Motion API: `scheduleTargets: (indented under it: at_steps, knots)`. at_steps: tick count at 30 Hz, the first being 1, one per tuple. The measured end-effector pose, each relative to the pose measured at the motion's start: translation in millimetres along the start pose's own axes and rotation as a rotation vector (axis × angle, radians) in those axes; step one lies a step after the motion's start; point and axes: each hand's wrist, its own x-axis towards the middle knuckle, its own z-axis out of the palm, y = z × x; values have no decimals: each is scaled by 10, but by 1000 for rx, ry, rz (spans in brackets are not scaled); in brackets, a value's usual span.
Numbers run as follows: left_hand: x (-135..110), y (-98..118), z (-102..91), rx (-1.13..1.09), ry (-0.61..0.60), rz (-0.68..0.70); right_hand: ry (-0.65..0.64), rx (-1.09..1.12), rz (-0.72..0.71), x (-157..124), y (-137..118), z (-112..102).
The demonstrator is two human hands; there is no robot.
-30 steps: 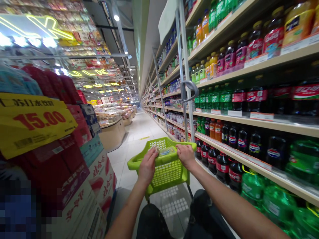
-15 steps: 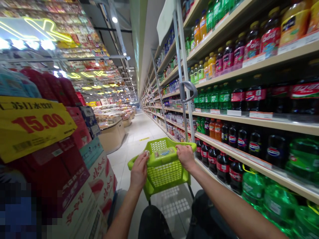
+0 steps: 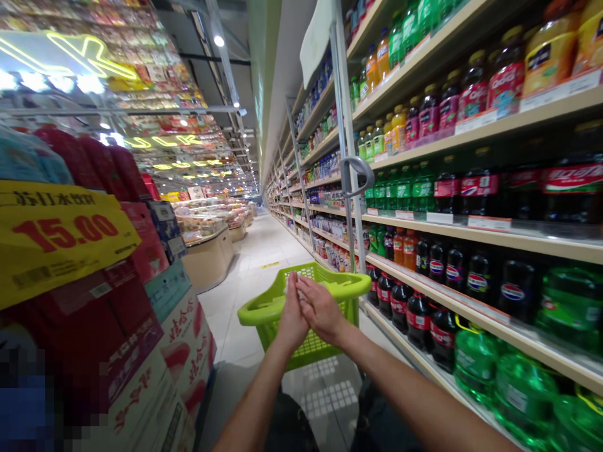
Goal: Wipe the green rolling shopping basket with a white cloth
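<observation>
My two hands are pressed together above the near rim of a green plastic shopping cart [image 3: 351,287]. My left hand [image 3: 293,317] is closed, fingers pointing up and forward, around a small crumpled white tissue [image 3: 286,286]. Against it lies my right hand [image 3: 323,309], its fingers folded over the left fingers, with a bit of the white showing between them. Most of the tissue is hidden by the fingers. Neither hand grips the cart handle, and my forearms cover part of the cart's basket.
Shelves of cola bottles [image 3: 419,314] and large green bottles [image 3: 480,355] line the right side. On the left stand stacked drink cartons [image 3: 181,351] under a yellow price sign [image 3: 66,235]. A tiled aisle [image 3: 264,242] runs ahead past a display counter [image 3: 207,257].
Both hands have left the cart's handle and come together above it. My right hand moved left onto my left hand, which still has the white tissue. The view has barely shifted.
</observation>
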Motion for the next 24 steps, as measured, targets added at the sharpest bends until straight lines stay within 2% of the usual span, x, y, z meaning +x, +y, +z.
scheduleTargets:
  at_steps: [3,6,9,11,13,16,18,19,21,24]
  knots:
    - [3,-84,-269,95,-171,-73,-131,-14,19,102,-157,81]
    - [-31,-205,-558,448,-341,-145,-233,-127,19,178,-216,234]
    - [-48,-243,-649,667,-381,-154,-230,-152,-63,176,-164,377]
    - [-50,-245,-643,693,-377,-148,-198,-122,-125,113,-22,358]
    - [-50,-253,-640,680,-376,-138,-139,-105,-120,11,228,195]
    - [-50,-266,-650,671,-355,-122,-25,-130,1,-143,698,-226]
    - [-43,-247,-622,691,-336,-136,61,-160,107,-208,914,-453]
    - [-35,-223,-585,703,-328,-152,96,-164,145,-228,953,-504]
    - [-14,-150,-465,706,-320,-181,122,-137,156,-253,877,-453]
    - [5,-34,-243,664,-329,-141,27,-58,-3,-262,548,-135]
